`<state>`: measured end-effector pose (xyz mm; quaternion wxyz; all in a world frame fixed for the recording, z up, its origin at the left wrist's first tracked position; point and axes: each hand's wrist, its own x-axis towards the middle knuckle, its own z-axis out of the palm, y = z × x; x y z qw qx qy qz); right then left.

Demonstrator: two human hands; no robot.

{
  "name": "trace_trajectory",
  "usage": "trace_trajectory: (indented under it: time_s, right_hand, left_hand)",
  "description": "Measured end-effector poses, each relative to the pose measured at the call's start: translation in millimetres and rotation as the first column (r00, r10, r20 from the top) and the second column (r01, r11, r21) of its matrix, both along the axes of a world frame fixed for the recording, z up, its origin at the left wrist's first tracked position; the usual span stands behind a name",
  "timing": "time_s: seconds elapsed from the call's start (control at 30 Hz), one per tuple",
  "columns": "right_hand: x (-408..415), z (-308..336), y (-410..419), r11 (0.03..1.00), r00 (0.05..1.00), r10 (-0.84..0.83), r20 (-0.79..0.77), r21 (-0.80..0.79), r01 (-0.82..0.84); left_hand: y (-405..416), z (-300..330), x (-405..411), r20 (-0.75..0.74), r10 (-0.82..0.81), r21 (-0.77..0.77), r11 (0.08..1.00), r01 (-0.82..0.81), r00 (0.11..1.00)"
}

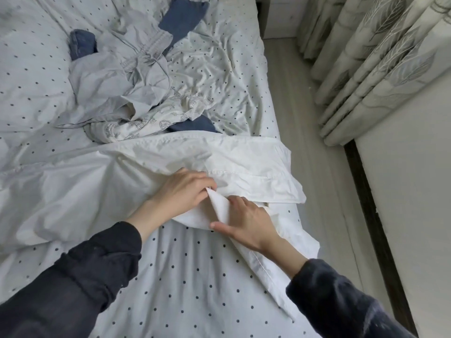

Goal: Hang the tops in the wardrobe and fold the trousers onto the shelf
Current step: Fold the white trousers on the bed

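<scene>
While left hand (181, 189) pinches white garment (244, 164), right hand (244, 223) presses flat; fingertips hidden.

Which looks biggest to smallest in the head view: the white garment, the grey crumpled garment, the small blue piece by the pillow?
1. white garment, though nearest the camera
2. grey crumpled garment
3. small blue piece, partly hidden

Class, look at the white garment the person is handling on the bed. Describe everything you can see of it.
The white garment looks like thin, creased woven cotton with stitched hems. It lies spread across the near part of the dotted bed sheet, one end draping over the bed's right edge. The left hand pinches a raised fold at its middle, and the right hand rests on the cloth beside it. Whether it is a top or trousers is not clear.
</scene>
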<state>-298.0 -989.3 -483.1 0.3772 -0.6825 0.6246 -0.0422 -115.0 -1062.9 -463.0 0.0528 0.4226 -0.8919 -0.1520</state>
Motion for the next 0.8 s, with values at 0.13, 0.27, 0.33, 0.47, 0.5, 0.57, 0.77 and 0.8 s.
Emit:
trace_trajectory:
  time_s: [0.13,0.27,0.33,0.47,0.5,0.57,0.77,0.8]
  right_hand:
    - [-13.1,0.9,-4.6,0.996,0.993,-0.024,-0.113,-0.089,0.014]
    - [-60.2,5.5,-27.4,0.971,0.957,-0.228,-0.177,-0.108,0.212]
    - [-81.9,8.9,-43.8,0.961,0.93,-0.277,-0.24,-0.093,0.262]
    - [-111.8,18.1,-82.9,0.958,0.889,-0.287,-0.357,-0.087,0.274]
    - [-116.3,19.2,-92.2,0.957,0.888,-0.289,-0.357,-0.103,0.27]
    - [-124.2,15.4,-116.1,0.963,0.902,-0.268,-0.338,-0.129,0.237]
    - [-137.7,-26.4,-171.6,0.978,0.902,-0.19,-0.389,-0.154,0.139]
    - [-138.3,-33.5,-177.6,0.979,0.896,-0.184,-0.404,-0.154,0.132]
  left_hand:
    - [-8.7,8.2,-30.8,-0.007,0.217,0.082,0.973,-0.216,0.976]
    - [-25.3,8.9,-49.1,-0.059,0.324,0.07,0.945,-0.32,0.944]
    - [-33.2,8.3,-51.8,-0.067,0.337,0.066,0.941,-0.333,0.939]
    - [-52.3,6.7,-56.6,-0.046,0.42,0.074,0.906,-0.416,0.906]
    - [-57.3,5.1,-56.3,-0.031,0.444,0.085,0.894,-0.44,0.896]
    - [-73.8,-0.3,-55.1,-0.011,0.492,0.103,0.867,-0.488,0.871]
    - [-110.4,-24.3,-50.0,0.043,0.509,0.093,0.855,-0.511,0.86]
    - [-115.0,-29.1,-50.0,0.05,0.498,0.078,0.862,-0.501,0.866]
